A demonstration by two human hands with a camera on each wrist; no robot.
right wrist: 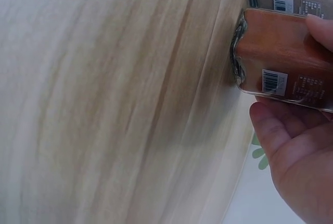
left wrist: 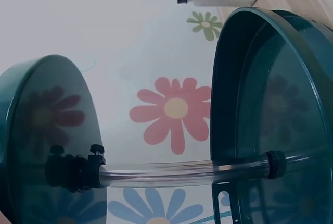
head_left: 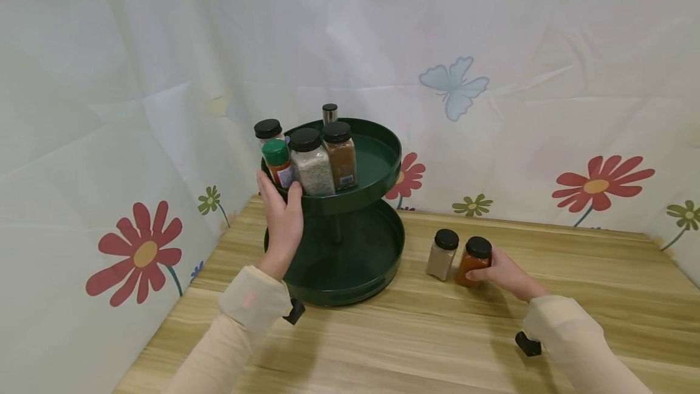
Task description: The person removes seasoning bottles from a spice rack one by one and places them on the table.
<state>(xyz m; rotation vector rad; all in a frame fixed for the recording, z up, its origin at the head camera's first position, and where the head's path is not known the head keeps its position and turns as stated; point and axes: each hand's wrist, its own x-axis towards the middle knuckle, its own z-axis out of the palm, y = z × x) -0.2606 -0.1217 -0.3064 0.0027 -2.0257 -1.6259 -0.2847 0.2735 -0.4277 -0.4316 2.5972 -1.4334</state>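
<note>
Head view forward-down, wrist views nearer

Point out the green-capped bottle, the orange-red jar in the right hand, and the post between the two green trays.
Green-capped bottle (head_left: pixel 279 168): head view, on its body below the cap.
Orange-red jar (right wrist: pixel 281 54): right wrist view, on its side.
Post (left wrist: pixel 161 175): left wrist view, mid-shaft.

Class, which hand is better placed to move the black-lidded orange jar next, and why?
Probably the right hand: it grips the orange jar, while the left hand is at the upper tray, farther away.
</note>
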